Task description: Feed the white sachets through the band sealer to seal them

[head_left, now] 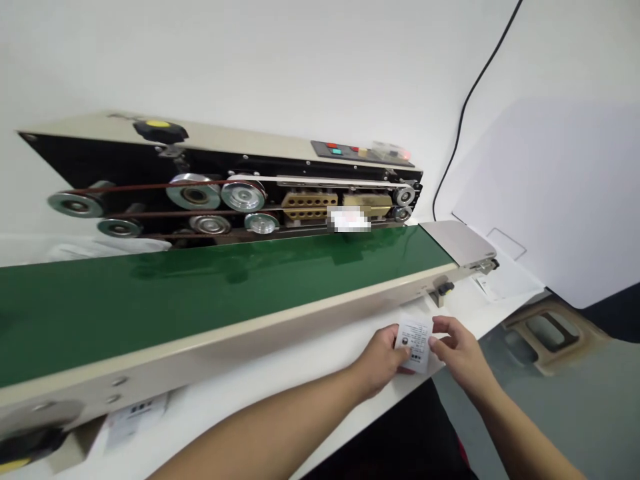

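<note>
Near the front edge of the bench [480, 313], below the green conveyor belt [200, 287], the left hand [380, 360] and right hand [463, 353] pinch a printed label [414, 342] by its sides, a light grip keeping it flat.

Bare left hand [379, 360] pinched closed; bare right hand [461, 353] half open, fingers curled, just beside it; bare left forearm [270, 423] and bare right forearm [530, 433] extended forward.
</note>
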